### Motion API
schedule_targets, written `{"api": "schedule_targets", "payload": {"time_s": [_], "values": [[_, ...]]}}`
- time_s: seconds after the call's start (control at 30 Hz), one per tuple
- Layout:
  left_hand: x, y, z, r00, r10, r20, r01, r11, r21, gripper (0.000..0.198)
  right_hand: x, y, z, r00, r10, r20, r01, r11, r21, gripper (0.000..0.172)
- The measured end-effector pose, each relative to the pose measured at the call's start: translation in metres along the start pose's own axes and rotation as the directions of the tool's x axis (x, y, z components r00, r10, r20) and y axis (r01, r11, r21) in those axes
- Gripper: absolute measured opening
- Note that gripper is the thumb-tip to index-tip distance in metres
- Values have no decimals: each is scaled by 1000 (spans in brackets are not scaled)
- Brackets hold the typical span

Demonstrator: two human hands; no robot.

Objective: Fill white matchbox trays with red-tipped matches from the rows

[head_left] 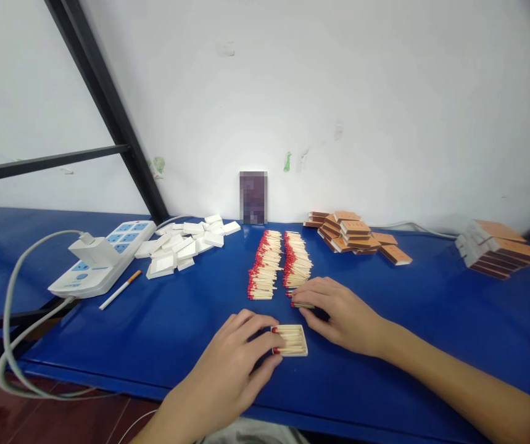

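Observation:
A small white matchbox tray (291, 340) filled with red-tipped matches lies on the blue table (163, 327) in front of me. My left hand (232, 370) steadies the tray's left side, thumb and forefinger pinching its edge. My right hand (339, 311) rests just behind the tray, fingers curled over a few loose matches (302, 304). Two long rows of red-tipped matches (278, 264) lie just beyond my right hand's fingertips.
A heap of empty white trays (184, 243) sits at the back left beside a white power strip (102, 259) with cable; a cigarette (120, 290) lies near it. Orange matchbox sleeves (355, 234) are piled at the back right, another stack (498, 248) at the far right.

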State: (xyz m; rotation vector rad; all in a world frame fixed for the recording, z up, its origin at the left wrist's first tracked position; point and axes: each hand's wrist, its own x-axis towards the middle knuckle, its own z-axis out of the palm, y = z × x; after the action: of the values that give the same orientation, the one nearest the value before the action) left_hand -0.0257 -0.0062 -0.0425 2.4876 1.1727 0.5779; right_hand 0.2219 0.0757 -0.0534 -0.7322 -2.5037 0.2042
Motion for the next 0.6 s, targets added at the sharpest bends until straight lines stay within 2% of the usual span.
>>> {"api": "schedule_targets", "payload": {"time_s": [0.6], "values": [[-1,0,0,1000,-1,11,1,1000,-2,18,-1,0,-1,999,27,-35,-27,1000,-9,18]]}}
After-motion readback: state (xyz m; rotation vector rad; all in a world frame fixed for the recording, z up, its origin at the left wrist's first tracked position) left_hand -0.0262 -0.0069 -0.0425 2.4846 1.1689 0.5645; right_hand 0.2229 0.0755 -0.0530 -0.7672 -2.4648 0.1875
